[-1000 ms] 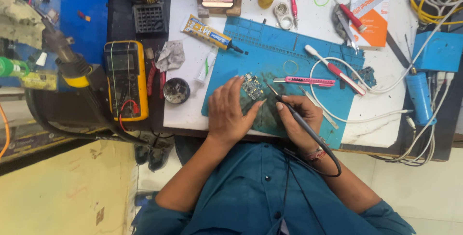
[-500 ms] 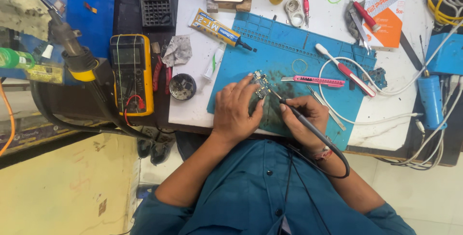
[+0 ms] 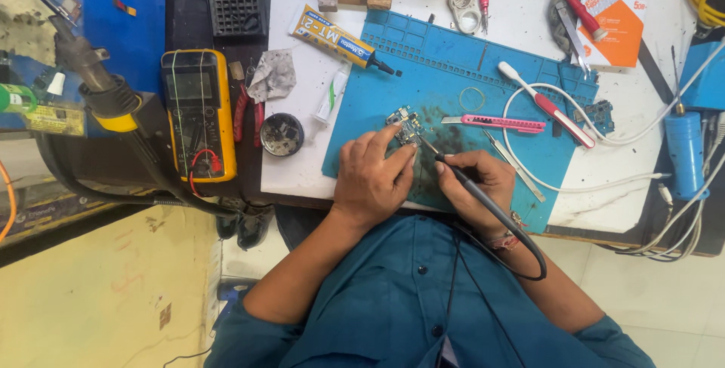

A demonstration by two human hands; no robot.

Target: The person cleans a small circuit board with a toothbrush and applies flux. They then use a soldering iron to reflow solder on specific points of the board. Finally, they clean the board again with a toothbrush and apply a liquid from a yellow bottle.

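Far left: yellow multimeter (image 3: 198,115) on the dark mat, round tin (image 3: 282,134) just right of it, both unmoved since a second ago. Left hand (image 3: 371,179) closed narrow on the small circuit board (image 3: 405,126), fingertips pinning it to the blue work mat (image 3: 423,58), near its middle; board shifted slightly farther from the body than before. Right hand (image 3: 476,187) wrapped around the soldering iron (image 3: 483,205), tip now brought onto the board's right edge. Judged: positioning over, soldering contact begun. Pink utility knife (image 3: 495,121) lying untouched, farther right.
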